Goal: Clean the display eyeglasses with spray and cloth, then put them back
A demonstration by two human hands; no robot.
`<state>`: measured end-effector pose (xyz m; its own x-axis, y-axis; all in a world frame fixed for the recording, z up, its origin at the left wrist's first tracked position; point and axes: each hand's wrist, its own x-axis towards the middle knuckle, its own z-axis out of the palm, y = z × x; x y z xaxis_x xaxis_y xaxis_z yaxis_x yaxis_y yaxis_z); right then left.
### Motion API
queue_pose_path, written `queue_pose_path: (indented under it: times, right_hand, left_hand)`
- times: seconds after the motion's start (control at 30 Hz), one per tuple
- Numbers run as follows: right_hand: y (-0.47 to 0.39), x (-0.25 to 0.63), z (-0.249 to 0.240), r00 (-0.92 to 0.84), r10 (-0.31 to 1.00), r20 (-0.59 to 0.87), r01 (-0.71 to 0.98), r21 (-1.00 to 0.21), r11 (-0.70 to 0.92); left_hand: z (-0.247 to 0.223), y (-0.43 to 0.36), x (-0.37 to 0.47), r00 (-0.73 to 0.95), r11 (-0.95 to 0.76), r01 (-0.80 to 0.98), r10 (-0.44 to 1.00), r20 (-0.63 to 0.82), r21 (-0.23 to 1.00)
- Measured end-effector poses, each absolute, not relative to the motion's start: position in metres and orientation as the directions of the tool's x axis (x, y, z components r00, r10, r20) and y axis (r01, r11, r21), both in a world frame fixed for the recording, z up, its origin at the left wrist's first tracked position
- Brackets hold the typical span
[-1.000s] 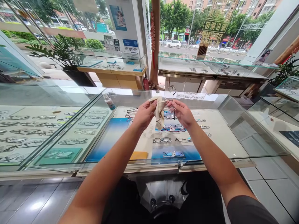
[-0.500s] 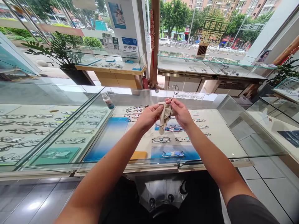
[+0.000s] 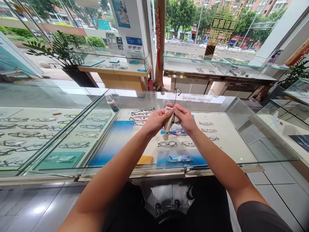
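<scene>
Above the glass display case, both my hands meet around a pair of thin-framed eyeglasses [image 3: 172, 95] and a beige cloth [image 3: 167, 126]. My left hand [image 3: 156, 121] is closed on the cloth, thumb and fingers pinched together, and the cloth hangs down below it. My right hand [image 3: 184, 119] pinches the glasses; one round lens and a dark temple arm stick up past the fingertips. The fingers and cloth hide the rest of the frame. A small spray bottle [image 3: 112, 103] with a white top stands on the glass to the left.
Beneath my hands, the glass case [image 3: 241, 141] holds several rows of eyeglasses. A blue-lensed pair [image 3: 180, 158] and an orange pouch [image 3: 145, 160] lie near its front. More cases [image 3: 193, 67] stand by the windows, with a potted plant [image 3: 78, 77] at the left.
My hands have drawn closer together and shifted slightly left with the glasses. The raised lens and temple arm have moved left and turned a little. The view has shifted slightly.
</scene>
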<state>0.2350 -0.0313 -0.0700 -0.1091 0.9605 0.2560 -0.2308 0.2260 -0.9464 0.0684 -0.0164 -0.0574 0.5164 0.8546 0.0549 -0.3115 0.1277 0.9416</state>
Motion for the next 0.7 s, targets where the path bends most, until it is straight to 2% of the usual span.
queue_pose_path:
  times: [0.17, 0.33, 0.47, 0.7]
  right_hand:
    - [-0.028, 0.235, -0.072, -0.114, 0.944, 0.309, -0.261, -0.926, 0.271]
    - [-0.030, 0.234, -0.068, -0.087, 0.969, 0.230, -0.267, -0.943, 0.200]
    - [-0.031, 0.234, -0.066, -0.066, 0.975, 0.211, -0.271, -0.944, 0.186]
    - [-0.037, 0.229, -0.061, -0.061, 0.935, 0.349, -0.167, -0.927, 0.335]
  left_hand:
    - [-0.057, -0.017, 0.067, 0.493, 0.101, -0.332, 0.866, 0.081, 0.938]
    - [-0.057, -0.017, 0.064, 0.530, 0.106, -0.310, 0.844, 0.079, 0.945]
    - [-0.058, -0.019, 0.067, 0.523, 0.043, -0.287, 0.844, 0.119, 0.957]
    - [-0.062, -0.022, 0.079, 0.337, -0.157, -0.287, 0.907, 0.253, 0.945]
